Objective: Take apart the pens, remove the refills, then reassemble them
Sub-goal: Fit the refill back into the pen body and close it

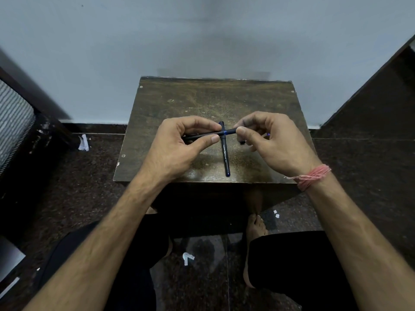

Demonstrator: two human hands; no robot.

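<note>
A dark pen (227,132) with a blue ring is held level above the small wooden table (202,97). My left hand (179,144) grips its barrel between thumb and curled fingers. My right hand (274,140) pinches the other end of the same pen between thumb and forefinger, and a small dark piece shows under its fingers. A second dark pen (225,157) with white lettering lies on the table below, pointing toward me and crossing under the held one.
The table stands against a pale wall (202,30). Dark stone floor surrounds it, with paper scraps (83,142) at the left and another paper scrap (188,258) between my legs. Dark furniture flanks both sides.
</note>
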